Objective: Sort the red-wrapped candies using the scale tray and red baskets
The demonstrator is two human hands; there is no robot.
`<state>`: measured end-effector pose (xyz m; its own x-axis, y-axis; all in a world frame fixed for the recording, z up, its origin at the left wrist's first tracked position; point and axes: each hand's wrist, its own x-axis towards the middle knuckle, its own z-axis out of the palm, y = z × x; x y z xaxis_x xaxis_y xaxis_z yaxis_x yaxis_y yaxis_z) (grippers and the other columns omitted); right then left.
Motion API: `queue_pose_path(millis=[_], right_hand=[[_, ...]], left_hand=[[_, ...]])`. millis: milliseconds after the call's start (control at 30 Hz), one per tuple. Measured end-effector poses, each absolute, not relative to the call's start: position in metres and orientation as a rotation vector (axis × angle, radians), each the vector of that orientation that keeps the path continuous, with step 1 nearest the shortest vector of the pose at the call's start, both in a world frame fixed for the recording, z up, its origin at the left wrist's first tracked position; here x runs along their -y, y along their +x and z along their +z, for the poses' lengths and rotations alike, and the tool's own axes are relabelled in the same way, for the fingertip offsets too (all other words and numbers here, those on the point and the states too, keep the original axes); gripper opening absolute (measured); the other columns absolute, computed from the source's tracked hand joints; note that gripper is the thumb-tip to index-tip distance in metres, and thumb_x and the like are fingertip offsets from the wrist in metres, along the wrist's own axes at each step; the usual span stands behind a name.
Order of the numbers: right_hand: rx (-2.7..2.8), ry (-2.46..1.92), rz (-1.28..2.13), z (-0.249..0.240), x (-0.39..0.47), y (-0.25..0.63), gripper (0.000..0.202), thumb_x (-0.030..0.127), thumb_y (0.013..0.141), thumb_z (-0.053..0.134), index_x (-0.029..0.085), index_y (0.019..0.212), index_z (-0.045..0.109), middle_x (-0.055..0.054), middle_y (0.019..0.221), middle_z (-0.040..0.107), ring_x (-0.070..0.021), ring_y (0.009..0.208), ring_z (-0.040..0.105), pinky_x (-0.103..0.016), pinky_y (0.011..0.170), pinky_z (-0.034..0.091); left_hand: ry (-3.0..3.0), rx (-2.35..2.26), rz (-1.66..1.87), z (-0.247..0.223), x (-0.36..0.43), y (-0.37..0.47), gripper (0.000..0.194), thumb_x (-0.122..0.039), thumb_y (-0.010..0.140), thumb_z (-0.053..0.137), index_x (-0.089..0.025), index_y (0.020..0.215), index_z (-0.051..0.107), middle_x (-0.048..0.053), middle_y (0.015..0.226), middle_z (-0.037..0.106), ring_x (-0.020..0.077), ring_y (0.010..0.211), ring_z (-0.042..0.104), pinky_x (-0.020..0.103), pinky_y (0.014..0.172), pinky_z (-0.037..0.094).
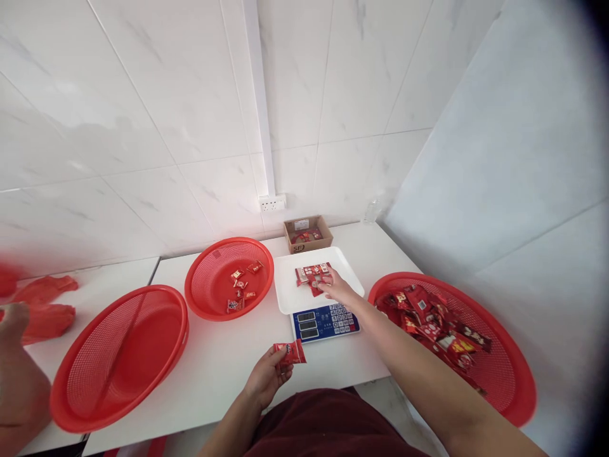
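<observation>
Near the table's front edge, my left hand [269, 376] is closed on a small red packet [291, 353]. My right hand [337, 287] reaches over the white tray [288, 295] of a scale, its fingers on red packets [311, 274] that lie there. Whether the fingertips grip one of them cannot be made out. The scale's blue panel [326, 322] with keys and displays faces me below the tray. At the right, a red basket [516, 374] holds many red packets [428, 317], partly hidden by my right forearm.
Left of the scale, a red basket [191, 289] holds several small packets [240, 285]. Another red basket [71, 374] stands farther left, beside red mesh bags [47, 317] and a co-worker's hand [14, 324]. A cardboard box [311, 244] with red packets sits by the wall.
</observation>
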<state>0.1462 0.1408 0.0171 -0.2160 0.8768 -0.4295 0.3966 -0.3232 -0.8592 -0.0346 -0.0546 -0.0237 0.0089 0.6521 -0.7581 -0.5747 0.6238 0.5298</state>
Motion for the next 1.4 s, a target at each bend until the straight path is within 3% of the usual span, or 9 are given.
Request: queue_pose_path(millis=[267, 433, 567, 633, 767, 833, 1000, 1100, 1400], right_hand=[[1.709, -1.706, 1.264, -0.028, -0.114, 0.206, 0.042, 0.032, 0.079, 0.051, 0.020, 0.120, 0.055, -0.007, 0.108, 0.065, -0.0171, 0.087, 0.064, -0.030, 0.079, 0.050], [1.650, -1.737, 1.045, -0.036, -0.078, 0.250, 0.036, 0.036, 0.077, 0.050, 0.018, 0.104, 0.064, -0.010, 0.104, 0.068, -0.0220, 0.095, 0.064, -0.036, 0.088, 0.047], [1.565, -1.791, 1.005, -0.038, -0.054, 0.269, 0.037, 0.040, 0.075, 0.049, 0.017, 0.100, 0.064, -0.011, 0.104, 0.069, -0.0234, 0.094, 0.064, -0.037, 0.087, 0.048], [1.539, -1.795, 1.008, -0.037, -0.047, 0.272, 0.038, 0.041, 0.074, 0.048, 0.018, 0.099, 0.064, -0.010, 0.101, 0.070, -0.0236, 0.093, 0.064, -0.037, 0.086, 0.048], [1.541, -1.832, 0.983, -0.035, -0.041, 0.277, 0.040, 0.040, 0.075, 0.047, 0.017, 0.104, 0.062, -0.011, 0.106, 0.068, -0.0228, 0.096, 0.063, -0.036, 0.087, 0.048], [1.565, -1.883, 0.909, -0.034, -0.040, 0.281, 0.042, 0.039, 0.077, 0.045, 0.017, 0.110, 0.059, -0.012, 0.112, 0.066, -0.0224, 0.099, 0.062, -0.035, 0.089, 0.047], [1.788, -2.039, 0.710, -0.048, -0.029, 0.291, 0.051, 0.036, 0.079, 0.046, 0.013, 0.125, 0.049, -0.016, 0.128, 0.055, -0.0266, 0.118, 0.050, -0.039, 0.099, 0.039], [1.892, -2.154, 0.757, -0.057, -0.018, 0.287, 0.053, 0.037, 0.083, 0.044, 0.012, 0.131, 0.044, -0.017, 0.134, 0.050, -0.0273, 0.125, 0.045, -0.039, 0.099, 0.038], [2.069, -2.420, 0.794, -0.047, -0.009, 0.270, 0.052, 0.043, 0.091, 0.027, 0.012, 0.129, 0.045, -0.022, 0.109, 0.065, -0.0322, 0.101, 0.062, -0.042, 0.082, 0.044]], left_hand=[[0.134, -1.213, 0.948, -0.025, 0.052, -0.039, 0.035, -0.036, 0.066, 0.074, -0.018, 0.089, 0.055, 0.000, 0.075, 0.066, 0.0096, 0.065, 0.060, 0.024, 0.071, 0.045], [0.283, -1.284, 0.980, -0.022, 0.035, -0.038, 0.037, -0.035, 0.062, 0.077, -0.016, 0.086, 0.055, 0.001, 0.078, 0.065, 0.0107, 0.069, 0.059, 0.024, 0.067, 0.042], [0.323, -1.269, 1.084, -0.012, -0.002, -0.028, 0.031, -0.029, 0.066, 0.075, -0.016, 0.082, 0.052, 0.001, 0.075, 0.062, 0.0094, 0.067, 0.058, 0.025, 0.073, 0.045], [0.303, -1.231, 1.151, -0.001, -0.023, -0.021, 0.033, -0.027, 0.069, 0.074, -0.017, 0.091, 0.051, 0.003, 0.081, 0.063, 0.0105, 0.072, 0.060, 0.026, 0.077, 0.046], [0.316, -1.317, 1.028, 0.015, -0.039, -0.014, 0.064, -0.031, 0.070, 0.072, -0.025, 0.124, 0.038, 0.007, 0.104, 0.061, 0.0163, 0.084, 0.063, 0.032, 0.078, 0.050], [0.386, -1.371, 0.926, 0.014, -0.028, -0.017, 0.070, -0.034, 0.071, 0.071, -0.026, 0.130, 0.033, 0.009, 0.108, 0.060, 0.0168, 0.083, 0.063, 0.033, 0.076, 0.050], [0.420, -1.382, 0.770, -0.011, 0.028, -0.039, 0.040, -0.035, 0.071, 0.068, -0.017, 0.103, 0.054, 0.008, 0.095, 0.063, 0.0133, 0.075, 0.060, 0.031, 0.076, 0.046], [0.353, -1.432, 0.761, -0.023, 0.055, -0.053, 0.034, -0.036, 0.067, 0.070, -0.017, 0.091, 0.055, 0.005, 0.086, 0.061, 0.0118, 0.071, 0.058, 0.029, 0.074, 0.044], [0.342, -1.437, 0.787, -0.020, 0.070, -0.060, 0.031, -0.034, 0.068, 0.069, -0.018, 0.090, 0.055, 0.003, 0.083, 0.061, 0.0106, 0.069, 0.057, 0.028, 0.073, 0.044]])
